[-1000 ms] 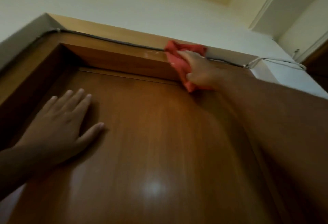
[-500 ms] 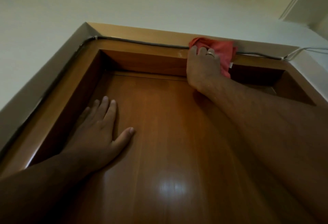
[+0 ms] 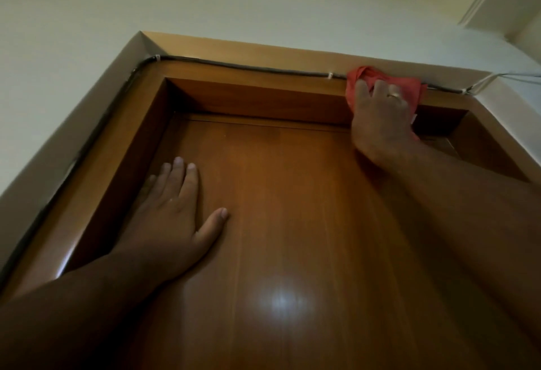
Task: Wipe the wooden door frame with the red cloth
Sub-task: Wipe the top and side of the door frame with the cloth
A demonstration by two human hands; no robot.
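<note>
Now press red cloth point(image 3: 389, 85) flat under right hand point(image 3: 380, 117), fingers clamped on it. Slide along door frame point(image 3: 248, 91) (avoiding cable point(image 3: 234, 65)), left hand point(image 3: 172, 220) spread open on door point(image 3: 292, 223)

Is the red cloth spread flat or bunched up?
Bunched up: the red cloth shows folds and gathers under the right hand, pressed on the door frame.

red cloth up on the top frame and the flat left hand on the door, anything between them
Nothing: in the head view only bare brown wooden door separates the red cloth from the flat left hand.
</note>
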